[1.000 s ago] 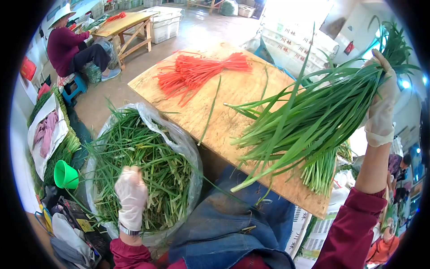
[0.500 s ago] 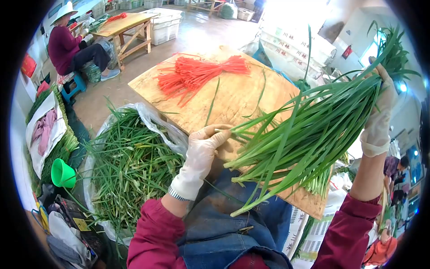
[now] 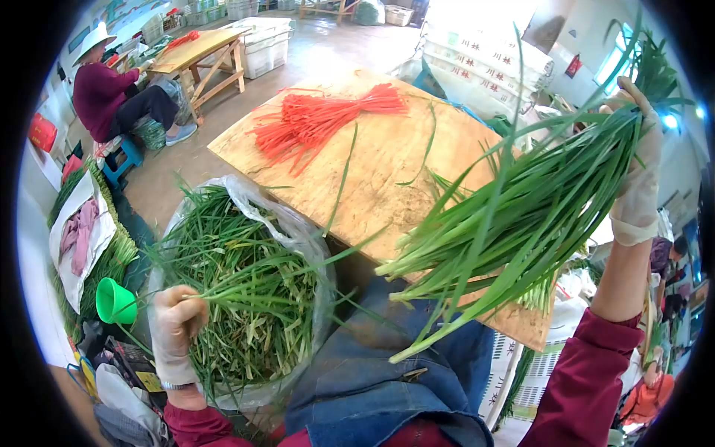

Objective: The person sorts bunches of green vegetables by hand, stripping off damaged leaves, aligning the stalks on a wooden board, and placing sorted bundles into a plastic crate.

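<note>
While the right hand [image 3: 638,160], in a thin translucent glove, holds up a large bundle of long, flat green leaves with pale stalk ends [image 3: 529,205], the left hand [image 3: 177,322], gloved alike, is at the left side of a clear plastic bag [image 3: 246,195].

Left fingers: curled closed on a few slender green leaves [image 3: 257,284], which fan rightward above the loose heap of cut greens [image 3: 253,339] in the bag; some tips reach toward the edge of the pale wooden table [image 3: 387,171].

Right fingers: wrapped round the bundle's leafy part, partly hidden by foliage. The pale ends point down and left, over the table's near right part. A sheaf of thin red strips [image 3: 328,119] lies farther back on the table.

Handling, as judged: a firm but uncrushing right grip suits such soft-looking leaves; spread, downward ends make single stalks easier to tell apart; the left hand works best low, its trailing tips clear of bundle and rim.
</note>
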`<action>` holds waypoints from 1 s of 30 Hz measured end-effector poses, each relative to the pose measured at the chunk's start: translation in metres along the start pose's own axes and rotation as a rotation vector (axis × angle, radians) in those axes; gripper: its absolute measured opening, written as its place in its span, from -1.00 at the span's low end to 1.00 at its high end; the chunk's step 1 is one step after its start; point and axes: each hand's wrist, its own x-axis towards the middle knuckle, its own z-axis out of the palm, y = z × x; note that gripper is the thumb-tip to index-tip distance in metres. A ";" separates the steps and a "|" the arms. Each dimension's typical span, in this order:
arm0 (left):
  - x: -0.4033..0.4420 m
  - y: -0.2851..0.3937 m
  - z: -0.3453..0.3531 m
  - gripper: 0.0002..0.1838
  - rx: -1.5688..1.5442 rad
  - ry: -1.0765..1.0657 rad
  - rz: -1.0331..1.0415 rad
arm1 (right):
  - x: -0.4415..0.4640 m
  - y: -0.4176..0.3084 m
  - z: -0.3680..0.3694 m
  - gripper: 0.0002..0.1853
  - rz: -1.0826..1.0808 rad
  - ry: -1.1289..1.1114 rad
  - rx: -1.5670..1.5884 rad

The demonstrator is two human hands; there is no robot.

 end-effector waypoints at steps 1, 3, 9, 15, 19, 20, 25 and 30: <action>-0.005 -0.008 -0.016 -0.91 -0.009 0.035 0.003 | -0.002 -0.001 -0.002 -0.82 -0.056 0.000 -0.060; -0.009 -0.041 -0.046 -0.81 -0.210 0.087 0.028 | -0.005 -0.002 -0.007 -0.75 -0.169 0.011 -0.182; -0.018 -0.060 -0.082 -0.81 -0.018 -0.017 -0.104 | -0.014 0.004 -0.016 -0.58 -0.213 -0.184 -0.263; 0.013 -0.058 -0.074 -0.56 1.162 0.359 0.219 | -0.038 0.013 0.045 -0.57 -0.002 -0.151 -0.214; 0.020 0.024 0.029 -0.29 0.038 -0.335 0.263 | -0.038 0.040 0.089 -0.72 0.312 -0.034 -0.281; 0.021 0.032 0.047 -0.18 -0.134 -0.504 0.221 | -0.035 0.048 0.101 -0.74 0.434 -0.011 -0.349; 0.022 0.043 0.095 -0.07 -0.261 -0.852 -0.014 | -0.015 0.133 0.135 -0.82 0.623 0.286 0.253; 0.051 0.017 0.122 -0.28 0.005 -0.422 0.018 | 0.015 0.175 0.120 -0.51 0.486 0.252 -0.209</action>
